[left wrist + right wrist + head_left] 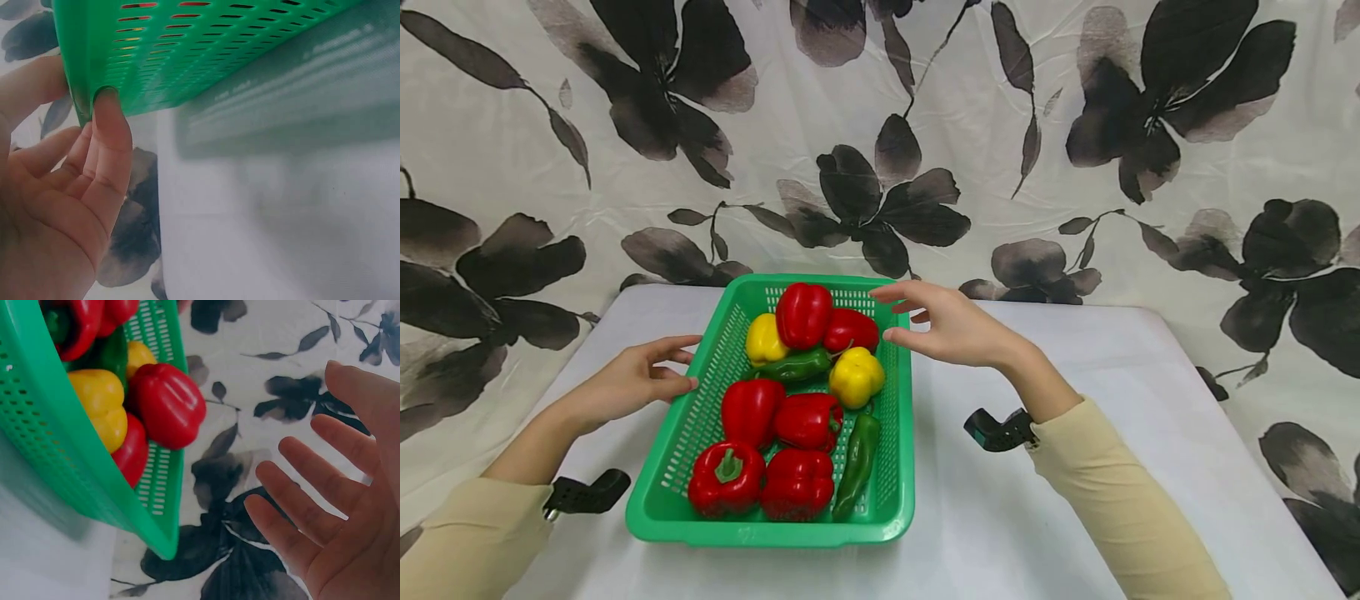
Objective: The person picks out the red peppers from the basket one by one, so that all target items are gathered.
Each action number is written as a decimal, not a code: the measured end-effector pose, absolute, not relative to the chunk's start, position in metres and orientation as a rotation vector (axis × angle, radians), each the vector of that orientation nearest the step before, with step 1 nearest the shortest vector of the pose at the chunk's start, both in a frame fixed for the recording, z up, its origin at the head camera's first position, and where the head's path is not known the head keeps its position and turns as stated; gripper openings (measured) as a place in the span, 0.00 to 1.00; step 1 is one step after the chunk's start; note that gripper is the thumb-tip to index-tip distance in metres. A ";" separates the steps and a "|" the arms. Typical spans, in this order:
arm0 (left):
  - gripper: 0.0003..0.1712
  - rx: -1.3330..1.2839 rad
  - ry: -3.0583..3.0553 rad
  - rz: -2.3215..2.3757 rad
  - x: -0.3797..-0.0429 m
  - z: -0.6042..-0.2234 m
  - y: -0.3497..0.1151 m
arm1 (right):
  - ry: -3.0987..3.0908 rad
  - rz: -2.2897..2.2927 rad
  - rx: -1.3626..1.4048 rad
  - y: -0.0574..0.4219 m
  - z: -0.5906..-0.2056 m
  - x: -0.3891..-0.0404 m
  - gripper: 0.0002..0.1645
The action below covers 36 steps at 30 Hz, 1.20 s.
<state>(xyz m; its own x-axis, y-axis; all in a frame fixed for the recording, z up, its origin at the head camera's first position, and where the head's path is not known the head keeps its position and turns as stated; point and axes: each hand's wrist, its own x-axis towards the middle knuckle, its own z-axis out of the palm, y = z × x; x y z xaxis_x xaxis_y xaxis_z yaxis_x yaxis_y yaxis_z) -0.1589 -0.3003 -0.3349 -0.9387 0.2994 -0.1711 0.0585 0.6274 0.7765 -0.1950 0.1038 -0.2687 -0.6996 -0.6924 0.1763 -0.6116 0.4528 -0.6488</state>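
A green plastic basket (898, 467) stands on the white table, holding several red bell peppers (750, 412), two yellow bell peppers (856, 377) and two long green peppers (857, 462). My left hand (632, 379) holds the basket's left rim. In the left wrist view, the fingers (111, 134) hook beneath the lip, while the thumb's tip is hidden behind the edge. My right hand (951, 325) hovers by the far right corner of the basket. Its fingers (294, 494) are spread and empty, apart from the rim in the right wrist view.
White cloth covers the table (1000, 500), and its surface extends right of the basket. Behind stands a white curtain (1000, 167) printed with dark flowers. Black devices (587, 493) are worn on both wrists.
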 end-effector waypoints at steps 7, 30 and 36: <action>0.40 0.273 2.557 1.202 -0.160 -0.334 -0.299 | 2.535 -1.095 -1.139 0.090 -0.275 -0.199 0.29; 0.41 0.261 2.525 1.254 -0.161 -0.337 -0.299 | 2.387 -0.908 -1.125 0.043 -0.292 -0.204 0.28; 0.41 0.256 2.517 1.269 -0.160 -0.338 -0.300 | 2.344 -0.846 -1.097 0.031 -0.298 -0.203 0.27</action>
